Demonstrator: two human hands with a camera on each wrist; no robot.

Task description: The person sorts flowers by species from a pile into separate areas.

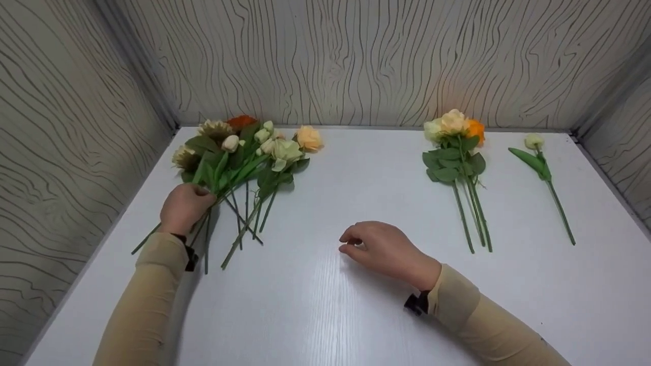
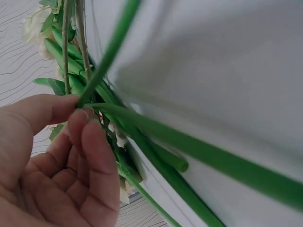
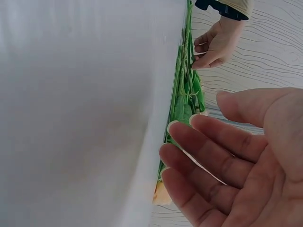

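Note:
At the left of the table, my left hand (image 1: 185, 206) pinches green flower stems (image 2: 111, 52) between thumb and fingertips. A second thick green stem (image 2: 213, 161) runs from the same fingertips toward the lower right in the left wrist view. Beyond the hand lies a loose pile of flowers: white tulips (image 1: 230, 143), a dark red bloom (image 1: 241, 122), pale fringed blooms (image 1: 216, 129) and a peach rose (image 1: 308, 138). Over the middle of the table hovers my right hand (image 1: 384, 251), fingers loosely bent and nothing in them; its palm shows in the right wrist view.
A small bunch of roses (image 1: 453, 123), cream, peach and orange, lies at the back right, stems toward me. Farther right lies a single white tulip (image 1: 534, 141) with a long leaf. Wood-grain patterned panels (image 1: 346, 61) wall the white table (image 1: 315, 305) at the back and sides.

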